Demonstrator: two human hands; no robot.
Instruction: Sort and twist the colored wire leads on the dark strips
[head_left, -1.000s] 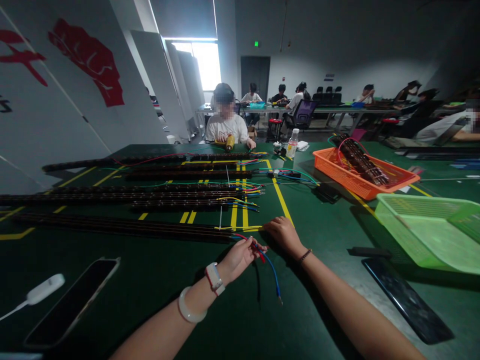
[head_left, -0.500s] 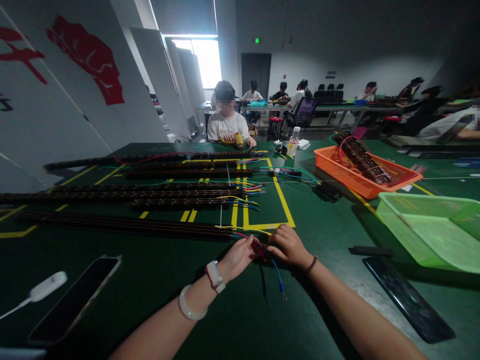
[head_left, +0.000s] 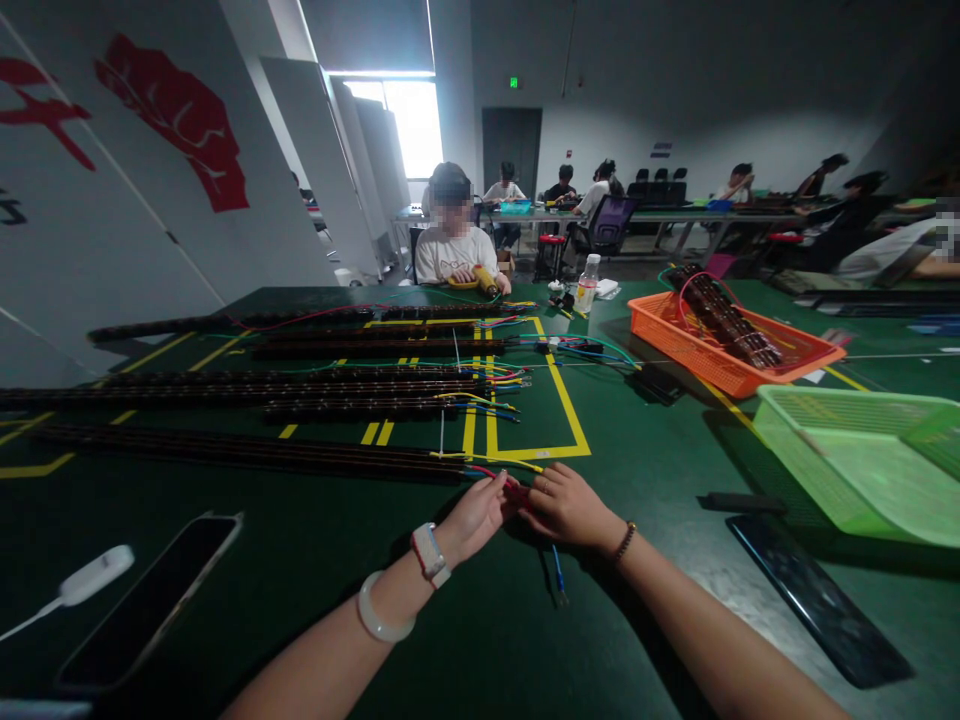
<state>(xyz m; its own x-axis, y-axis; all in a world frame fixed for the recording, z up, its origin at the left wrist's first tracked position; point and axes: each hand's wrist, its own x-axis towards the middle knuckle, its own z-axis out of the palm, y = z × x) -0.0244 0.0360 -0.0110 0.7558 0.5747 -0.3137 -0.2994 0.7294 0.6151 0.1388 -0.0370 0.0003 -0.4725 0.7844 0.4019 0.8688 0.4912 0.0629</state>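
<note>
A long dark braided wire harness (head_left: 300, 452) lies across the green table, and its coloured wire ends come out toward my hands. My left hand (head_left: 480, 510) is pinched on the red wire (head_left: 484, 472), close to where it leaves the sleeve. Touching it from the right, my right hand (head_left: 566, 505) has its fingers curled over the red wire too. The yellow wire (head_left: 517, 462) runs up to the right hand's knuckles. Below that hand the blue wire (head_left: 557, 570) hangs out, with a metal terminal on its end. My fingers hide the wires' middle part.
More harnesses (head_left: 375, 385) lie parallel beyond, over yellow tape lines. An orange basket (head_left: 652, 325) holding a bundle and a green basket (head_left: 810, 490) stand right. Phones (head_left: 150, 600) lie on both sides. Across the table a person (head_left: 454, 240) holds a yellow heat gun (head_left: 486, 280).
My right hand has shifted slightly left and down, closing in on my left hand. Less of the blue wire shows. Across the table, the heat gun has tilted.
</note>
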